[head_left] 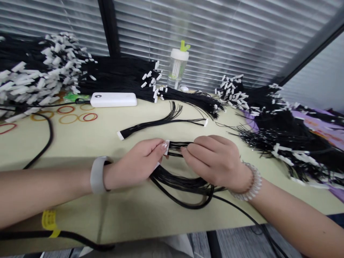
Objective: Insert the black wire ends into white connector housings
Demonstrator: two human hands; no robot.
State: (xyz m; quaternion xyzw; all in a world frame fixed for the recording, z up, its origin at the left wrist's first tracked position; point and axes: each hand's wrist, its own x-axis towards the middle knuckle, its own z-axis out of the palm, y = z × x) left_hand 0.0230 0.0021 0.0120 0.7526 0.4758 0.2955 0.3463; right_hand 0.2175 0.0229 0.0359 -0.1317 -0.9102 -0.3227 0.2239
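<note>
My left hand (145, 156) pinches a white connector (167, 147) between thumb and fingers, near the middle of the view. Several thin black wires (176, 147) run from that connector to my right hand (213, 159), whose fingers are closed around them. Below both hands hangs a curved bundle of black wires (178, 181), with a white end partly hidden under my left hand. Just beyond my hands, a separate wire harness (145, 125) lies on the table, with a white connector at its left end and another at its right.
Heaps of black wires with white connectors (51, 68) line the back left, and more wire bundles (285, 132) lie at the right. A white power bank (113, 99), rubber bands (68, 118) and a clear bottle (177, 68) are behind my hands. A black cable (75, 234) crosses the front left.
</note>
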